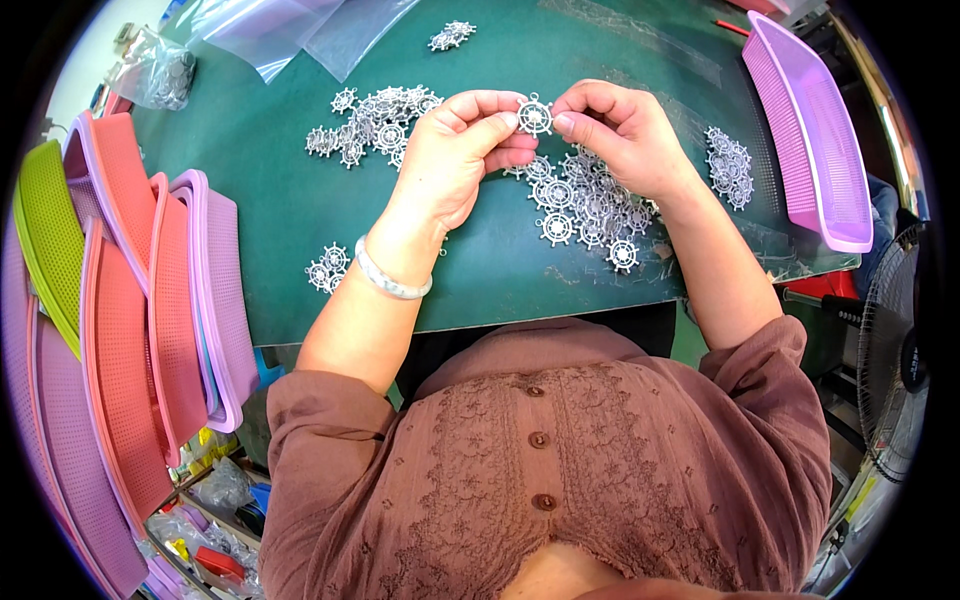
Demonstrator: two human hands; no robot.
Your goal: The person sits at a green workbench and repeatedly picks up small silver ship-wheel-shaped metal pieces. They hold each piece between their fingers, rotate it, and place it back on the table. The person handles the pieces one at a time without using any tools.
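Observation:
Between my two hands, above the green table, is a small silver ship's-wheel charm (534,117) with spokes and a loop on top. My left hand (462,150) pinches its left edge between thumb and fingers. The thumb and forefinger of my right hand (625,135) are closed at its right edge. A pile of the same charms (595,200) lies below and partly behind my right hand. Another pile (380,120) lies to the left, partly behind my left hand. Smaller clusters sit near my left forearm (328,268), at the far edge (452,36) and on the right (729,168).
A lilac plastic basket (800,130) stands at the table's right edge. Stacked purple, coral and green baskets (125,290) crowd the left side. Clear plastic bags (290,30) lie at the far left, near a filled bag (155,70). A fan (888,325) stands at the right.

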